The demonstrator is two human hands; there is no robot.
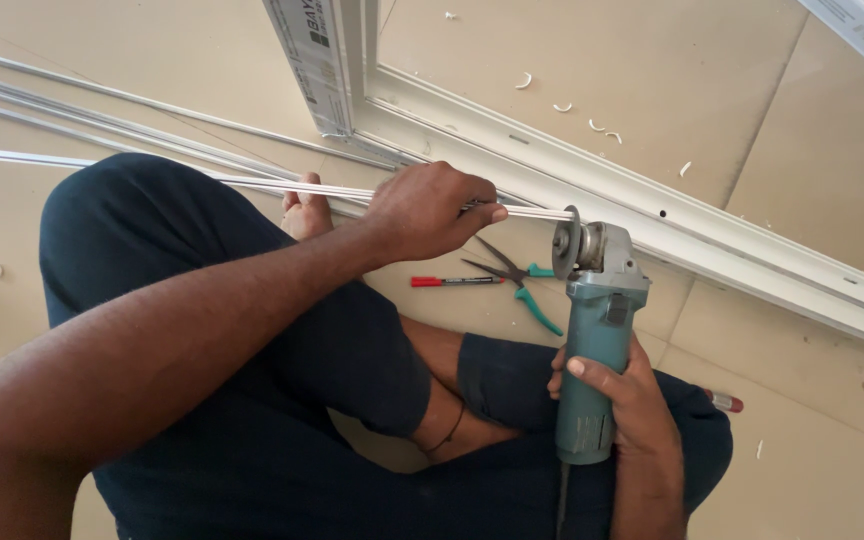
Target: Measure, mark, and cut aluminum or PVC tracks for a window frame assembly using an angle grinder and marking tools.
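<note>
Above the person's crossed legs, a thin white strip (282,186) lay level, its end touching the disc of a green grinder (595,330). Left hand (430,210) was closed around the strip near that end; right hand (624,400) gripped the grinder's body. Pliers (514,277) and a red marker (454,282) lay on the floor (802,440) just beside a white frame (652,205)
</note>
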